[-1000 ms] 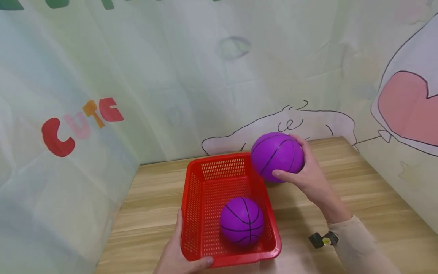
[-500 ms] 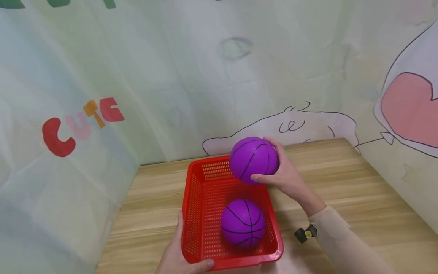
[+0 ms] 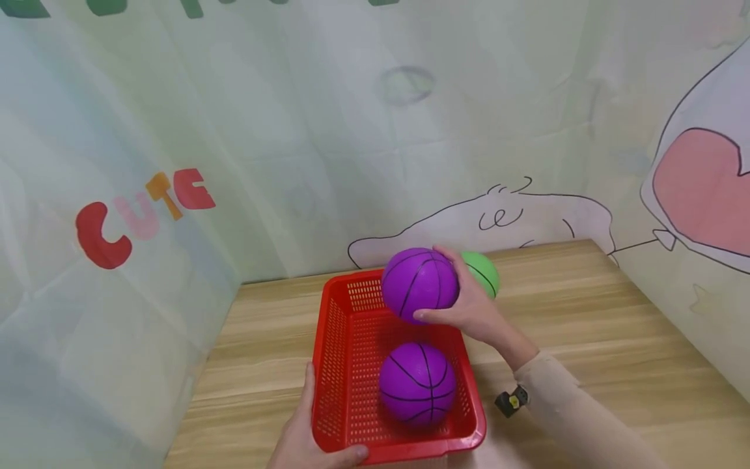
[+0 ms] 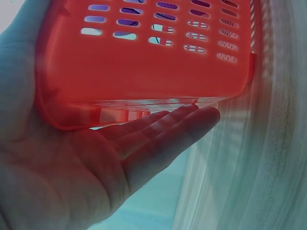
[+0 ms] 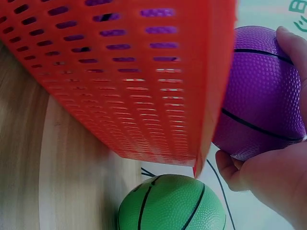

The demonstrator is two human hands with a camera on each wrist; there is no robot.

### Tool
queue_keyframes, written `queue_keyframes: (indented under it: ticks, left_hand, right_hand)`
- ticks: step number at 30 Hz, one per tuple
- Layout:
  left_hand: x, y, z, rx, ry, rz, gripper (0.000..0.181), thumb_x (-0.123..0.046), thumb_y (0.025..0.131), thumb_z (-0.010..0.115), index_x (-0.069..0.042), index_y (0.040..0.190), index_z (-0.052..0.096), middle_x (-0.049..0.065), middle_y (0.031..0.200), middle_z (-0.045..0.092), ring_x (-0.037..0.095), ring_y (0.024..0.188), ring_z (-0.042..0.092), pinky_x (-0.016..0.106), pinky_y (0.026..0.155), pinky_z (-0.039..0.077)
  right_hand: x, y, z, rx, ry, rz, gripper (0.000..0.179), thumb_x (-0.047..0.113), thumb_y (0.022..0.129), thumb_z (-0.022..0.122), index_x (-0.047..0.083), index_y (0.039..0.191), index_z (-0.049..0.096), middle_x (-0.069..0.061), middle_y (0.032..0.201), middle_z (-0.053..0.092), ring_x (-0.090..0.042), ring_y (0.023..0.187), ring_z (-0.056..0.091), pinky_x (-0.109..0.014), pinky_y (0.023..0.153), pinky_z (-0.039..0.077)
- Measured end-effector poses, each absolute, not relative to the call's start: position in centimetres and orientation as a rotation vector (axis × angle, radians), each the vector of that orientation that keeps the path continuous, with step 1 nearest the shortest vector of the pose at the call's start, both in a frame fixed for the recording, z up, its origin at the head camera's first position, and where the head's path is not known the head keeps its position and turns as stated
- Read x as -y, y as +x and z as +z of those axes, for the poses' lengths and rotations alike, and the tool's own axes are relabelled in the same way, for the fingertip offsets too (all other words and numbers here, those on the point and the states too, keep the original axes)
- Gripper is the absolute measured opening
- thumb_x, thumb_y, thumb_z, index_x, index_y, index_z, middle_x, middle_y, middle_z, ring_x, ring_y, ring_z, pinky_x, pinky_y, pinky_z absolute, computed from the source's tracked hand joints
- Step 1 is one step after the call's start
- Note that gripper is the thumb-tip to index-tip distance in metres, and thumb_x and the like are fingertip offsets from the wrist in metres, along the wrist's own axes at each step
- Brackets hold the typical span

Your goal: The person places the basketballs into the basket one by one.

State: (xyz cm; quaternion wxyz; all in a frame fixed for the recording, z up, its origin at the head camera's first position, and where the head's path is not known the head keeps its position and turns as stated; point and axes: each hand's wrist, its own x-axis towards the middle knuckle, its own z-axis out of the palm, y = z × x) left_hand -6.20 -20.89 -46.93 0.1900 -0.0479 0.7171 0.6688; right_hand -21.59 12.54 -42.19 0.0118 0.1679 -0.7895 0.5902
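One purple ball (image 3: 417, 384) is already in the red basket (image 3: 422, 449); my right hand (image 3: 471, 309), fingers curled, grips a second purple ball (image 3: 418, 283) above, unreleased; my left hand (image 3: 301, 436), fingers nearly straight, touches a near corner. The green ball (image 3: 484, 273) sits outside.

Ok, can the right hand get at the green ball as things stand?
Probably not yet: the right hand holds a purple ball, though the green ball sits close by, outside the red basket.

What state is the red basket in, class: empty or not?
Not empty: in the head view, the lower purple ball lies inside the red basket.
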Motion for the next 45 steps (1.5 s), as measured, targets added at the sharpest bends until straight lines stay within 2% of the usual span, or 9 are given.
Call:
queue_keyframes:
  ticks: [4,8,10,13,17,24,30,36,45]
  left_hand:
    - [20.9,-6.3,-47.0,-2.006,-0.156,1.876,0.141,-0.028,0.084,0.101,-0.065,0.169,-0.005,0.014,0.157,0.056,0.034,0.123,0.074,0.049,0.098,0.068]
    - [20.9,-6.3,-47.1,-2.013,-0.172,1.861,0.142,-0.031,0.082,0.102,-0.066,0.168,-0.005,0.014,0.157,0.055,0.034,0.122,0.075,0.05,0.096,0.068]
    - [20.9,-6.4,-47.1,-2.013,-0.168,1.863,0.142,-0.031,0.083,0.101,-0.067,0.168,-0.006,0.014,0.158,0.055,0.033,0.122,0.075,0.05,0.096,0.068]
    - [20.7,-6.4,-47.1,-1.997,-0.176,1.88,0.141,-0.029,0.083,0.102,-0.069,0.167,-0.004,0.013,0.158,0.055,0.034,0.122,0.075,0.05,0.096,0.068]
    - [20.7,-6.6,-46.8,-1.99,-0.185,1.877,0.143,-0.028,0.083,0.102,-0.067,0.168,-0.007,0.013,0.159,0.055,0.033,0.123,0.074,0.05,0.097,0.068]
    - [21.0,-6.7,-46.4,-2.04,-0.178,1.844,0.147,-0.026,0.084,0.101,-0.059,0.172,-0.012,0.015,0.158,0.056,0.03,0.125,0.073,0.046,0.098,0.068]
    - [21.0,-6.6,-46.6,-2.007,-0.145,1.874,0.146,-0.021,0.083,0.101,-0.061,0.171,-0.009,0.017,0.161,0.053,0.032,0.128,0.072,0.048,0.099,0.067]
    - [21.0,-6.5,-46.9,-1.896,-0.15,1.936,0.145,-0.016,0.083,0.1,-0.063,0.17,-0.006,0.018,0.163,0.05,0.035,0.131,0.07,0.053,0.101,0.066]
    - [21.1,-6.5,-46.8,-1.915,-0.142,1.928,0.145,-0.015,0.083,0.1,-0.065,0.169,-0.006,0.018,0.163,0.051,0.035,0.13,0.071,0.051,0.101,0.066]
  right_hand:
    - [-11.8,-21.6,-42.4,2.49,0.598,1.729,0.123,0.036,0.075,0.106,0.038,0.172,0.03,-0.014,0.165,0.046,-0.047,0.137,0.062,-0.06,0.101,0.065]
    - [-11.2,-21.8,-42.9,2.493,0.704,1.59,0.119,0.04,0.076,0.105,0.031,0.171,0.034,-0.01,0.165,0.045,-0.041,0.142,0.058,-0.061,0.107,0.061]
    - [-11.1,-21.9,-43.3,2.527,0.745,1.47,0.107,0.041,0.08,0.103,0.032,0.167,0.041,-0.01,0.165,0.044,-0.039,0.143,0.056,-0.063,0.108,0.059]
    - [-11.0,-21.9,-43.7,2.621,0.807,1.224,0.079,0.037,0.091,0.094,0.031,0.158,0.054,-0.014,0.164,0.045,-0.042,0.145,0.05,-0.071,0.114,0.047]
    - [-11.1,-21.9,-43.8,2.705,0.796,0.936,0.056,0.032,0.1,0.084,0.029,0.152,0.062,-0.015,0.16,0.052,-0.045,0.143,0.047,-0.071,0.106,0.036]
    - [-11.0,-21.7,-43.5,2.748,0.743,0.856,0.066,0.034,0.099,0.085,0.027,0.158,0.056,-0.017,0.158,0.05,-0.044,0.143,0.042,-0.061,0.101,0.035]
    - [-11.1,-21.1,-43.9,2.784,0.72,0.88,0.08,0.033,0.095,0.089,0.03,0.165,0.049,-0.022,0.163,0.044,-0.044,0.149,0.038,-0.06,0.102,0.036]
    - [-11.3,-20.9,-44.0,2.784,0.722,0.875,0.082,0.033,0.092,0.092,0.031,0.164,0.052,-0.023,0.165,0.042,-0.045,0.151,0.037,-0.064,0.105,0.036]
    - [-11.4,-20.5,-43.4,2.78,0.721,0.855,0.085,0.033,0.091,0.093,0.028,0.166,0.051,-0.023,0.165,0.042,-0.044,0.149,0.038,-0.063,0.107,0.035]
